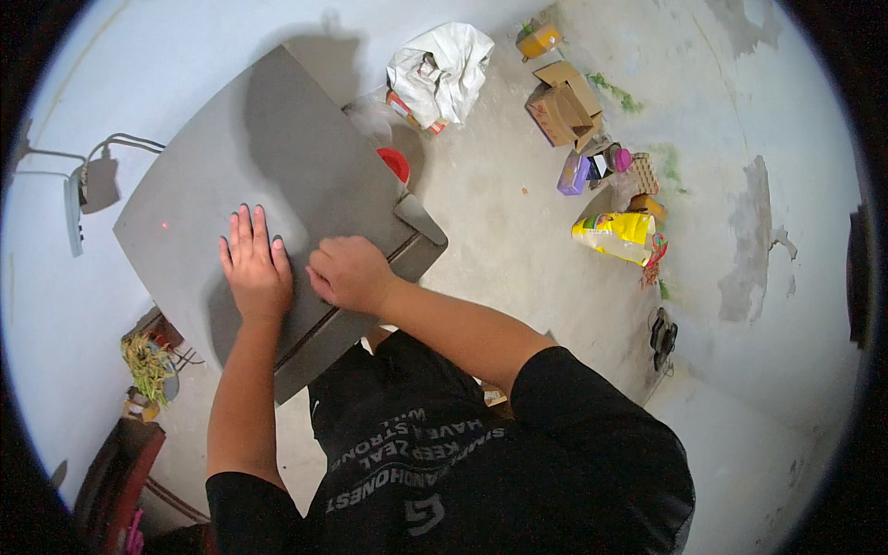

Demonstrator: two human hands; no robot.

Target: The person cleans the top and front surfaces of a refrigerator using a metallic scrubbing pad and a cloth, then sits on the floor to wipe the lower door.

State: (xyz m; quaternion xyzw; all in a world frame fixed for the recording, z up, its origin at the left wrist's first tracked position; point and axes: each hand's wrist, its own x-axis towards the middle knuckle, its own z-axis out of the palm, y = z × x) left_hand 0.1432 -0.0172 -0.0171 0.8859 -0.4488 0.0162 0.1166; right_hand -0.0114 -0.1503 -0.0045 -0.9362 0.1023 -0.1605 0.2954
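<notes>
In front of me stands a large grey, flat-topped piece (203, 157), box-like, with a dark seam along its near edge; I cannot tell its exact kind. My left hand (254, 273) lies flat on that grey top with its fingers spread and holds nothing. Just to its right, my right hand (351, 273) is closed in a fist above the top's near edge, close to the seam. The curled fingers face down, so whatever they hold, if anything, is hidden. A small red light spot (165, 225) shows on the top's left part.
Beyond the right far edge are a red tub (395, 165) and a white sack (444, 74). An open cardboard box (562, 111), a purple box (573, 174) and a yellow bag (615, 233) lie along the right wall. Cables (129, 141) hang at the left wall, above a plant bundle (148, 368).
</notes>
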